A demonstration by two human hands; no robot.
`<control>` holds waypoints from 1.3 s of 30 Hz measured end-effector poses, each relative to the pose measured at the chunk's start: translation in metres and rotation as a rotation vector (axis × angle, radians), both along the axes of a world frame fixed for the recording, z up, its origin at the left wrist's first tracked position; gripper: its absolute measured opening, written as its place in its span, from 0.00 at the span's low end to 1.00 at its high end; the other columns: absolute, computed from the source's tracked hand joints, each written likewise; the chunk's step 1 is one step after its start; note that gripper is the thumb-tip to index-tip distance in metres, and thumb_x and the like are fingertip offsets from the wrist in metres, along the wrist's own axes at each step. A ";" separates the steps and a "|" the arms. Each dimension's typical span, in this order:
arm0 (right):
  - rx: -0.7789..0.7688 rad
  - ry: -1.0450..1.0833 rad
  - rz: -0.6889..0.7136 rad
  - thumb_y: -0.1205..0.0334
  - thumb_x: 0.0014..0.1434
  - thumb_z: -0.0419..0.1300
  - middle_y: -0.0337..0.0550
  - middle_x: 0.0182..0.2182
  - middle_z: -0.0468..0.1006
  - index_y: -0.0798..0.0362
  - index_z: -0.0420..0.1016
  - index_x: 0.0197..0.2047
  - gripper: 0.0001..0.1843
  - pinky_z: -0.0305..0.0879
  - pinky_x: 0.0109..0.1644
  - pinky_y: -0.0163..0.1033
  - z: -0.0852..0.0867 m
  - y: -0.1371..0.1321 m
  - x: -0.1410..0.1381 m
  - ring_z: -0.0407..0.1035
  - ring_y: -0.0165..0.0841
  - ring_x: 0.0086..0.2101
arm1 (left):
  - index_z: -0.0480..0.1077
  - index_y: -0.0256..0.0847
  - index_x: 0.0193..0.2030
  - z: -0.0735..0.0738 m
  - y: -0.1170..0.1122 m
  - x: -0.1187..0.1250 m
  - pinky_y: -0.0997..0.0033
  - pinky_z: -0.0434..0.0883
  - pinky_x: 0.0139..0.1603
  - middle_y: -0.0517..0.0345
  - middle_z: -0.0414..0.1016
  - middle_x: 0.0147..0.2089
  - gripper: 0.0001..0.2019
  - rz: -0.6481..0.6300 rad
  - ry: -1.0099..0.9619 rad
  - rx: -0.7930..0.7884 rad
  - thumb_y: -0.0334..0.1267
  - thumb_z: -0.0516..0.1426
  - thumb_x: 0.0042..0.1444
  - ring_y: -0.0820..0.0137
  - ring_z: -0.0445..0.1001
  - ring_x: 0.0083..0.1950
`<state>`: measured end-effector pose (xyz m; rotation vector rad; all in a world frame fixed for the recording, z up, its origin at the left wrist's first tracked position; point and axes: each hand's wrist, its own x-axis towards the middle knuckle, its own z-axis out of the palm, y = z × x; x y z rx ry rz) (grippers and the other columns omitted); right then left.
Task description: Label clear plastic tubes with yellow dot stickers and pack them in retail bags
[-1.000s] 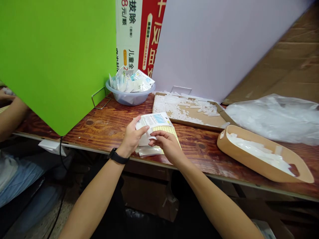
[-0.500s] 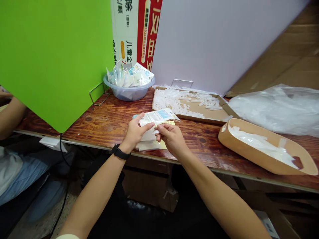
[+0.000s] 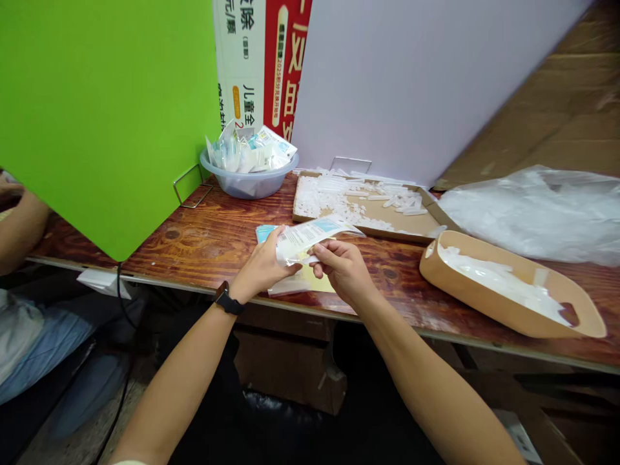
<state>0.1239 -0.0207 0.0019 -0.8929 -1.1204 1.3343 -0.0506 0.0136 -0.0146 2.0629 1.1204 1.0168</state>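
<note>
My left hand [image 3: 264,266] grips the near end of a small white and blue plastic packet [image 3: 312,233], held just above the wooden table [image 3: 203,239]. My right hand [image 3: 341,268] pinches the same packet's lower edge from the right, fingers closed. Under both hands lies a short stack of flat packets [image 3: 290,284] on a yellow sheet [image 3: 323,281]. A black watch sits on my left wrist [image 3: 227,299].
A blue basin [image 3: 249,182] full of packets stands at the back. A shallow cardboard tray [image 3: 368,206] holds several white sticks. A tan scoop-shaped tray [image 3: 508,290] and a clear plastic bag [image 3: 533,213] lie to the right. Green [image 3: 106,110] and white [image 3: 411,84] boards stand behind. Another person's arm [image 3: 17,223] shows at the left.
Both hands have lifted the top packet a little off the stack and tilted it flatter, its far end swinging right. The view shifted slightly.
</note>
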 end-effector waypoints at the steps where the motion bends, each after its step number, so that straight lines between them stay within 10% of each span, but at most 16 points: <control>1: 0.014 -0.003 0.017 0.50 0.43 0.72 0.39 0.18 0.74 0.57 0.75 0.25 0.18 0.57 0.21 0.31 0.001 -0.001 0.001 0.63 0.23 0.15 | 0.63 0.36 0.59 0.000 0.001 -0.002 0.60 0.70 0.51 0.46 0.74 0.51 0.28 0.001 0.040 0.040 0.39 0.61 0.51 0.58 0.74 0.51; 7: 0.014 -0.044 0.125 0.50 0.47 0.70 0.38 0.18 0.73 0.56 0.74 0.23 0.18 0.58 0.23 0.32 0.001 -0.006 0.004 0.63 0.24 0.16 | 0.65 0.34 0.57 -0.004 -0.001 -0.009 0.52 0.63 0.63 0.39 0.69 0.59 0.19 0.106 0.139 0.427 0.34 0.54 0.59 0.56 0.64 0.64; 13: -0.045 -0.069 0.136 0.46 0.46 0.70 0.38 0.18 0.72 0.57 0.73 0.25 0.21 0.58 0.24 0.32 -0.002 -0.004 0.001 0.63 0.24 0.17 | 0.69 0.38 0.51 -0.002 -0.011 -0.005 0.66 0.73 0.47 0.48 0.78 0.44 0.14 -0.009 0.277 0.296 0.28 0.50 0.60 0.64 0.77 0.45; 20: -0.182 -0.066 0.047 0.45 0.41 0.71 0.42 0.18 0.75 0.58 0.76 0.28 0.23 0.65 0.29 0.34 0.006 -0.010 0.003 0.67 0.27 0.20 | 0.69 0.37 0.56 0.007 0.007 -0.033 0.67 0.72 0.44 0.45 0.79 0.44 0.19 0.442 0.187 0.178 0.33 0.48 0.61 0.62 0.77 0.42; 26: -0.284 0.025 0.008 0.47 0.32 0.74 0.42 0.24 0.77 0.58 0.77 0.30 0.26 0.69 0.30 0.37 0.007 -0.021 0.014 0.72 0.31 0.23 | 0.76 0.28 0.35 0.043 0.055 -0.052 0.59 0.71 0.41 0.35 0.78 0.33 0.20 0.891 0.169 0.218 0.43 0.49 0.61 0.51 0.77 0.38; 32: -0.358 0.008 0.060 0.42 0.30 0.73 0.41 0.24 0.77 0.58 0.76 0.29 0.30 0.69 0.29 0.36 0.003 -0.036 0.027 0.72 0.30 0.22 | 0.59 0.32 0.63 0.093 0.122 -0.028 0.59 0.68 0.54 0.38 0.73 0.54 0.25 0.933 0.142 0.368 0.34 0.47 0.58 0.54 0.73 0.54; 39: -0.350 -0.010 0.086 0.37 0.34 0.70 0.44 0.27 0.77 0.59 0.75 0.31 0.33 0.70 0.33 0.39 -0.009 -0.047 0.048 0.74 0.35 0.27 | 0.52 0.33 0.67 0.111 0.184 -0.010 0.52 0.70 0.46 0.33 0.76 0.46 0.31 1.051 0.542 0.132 0.35 0.49 0.54 0.46 0.75 0.49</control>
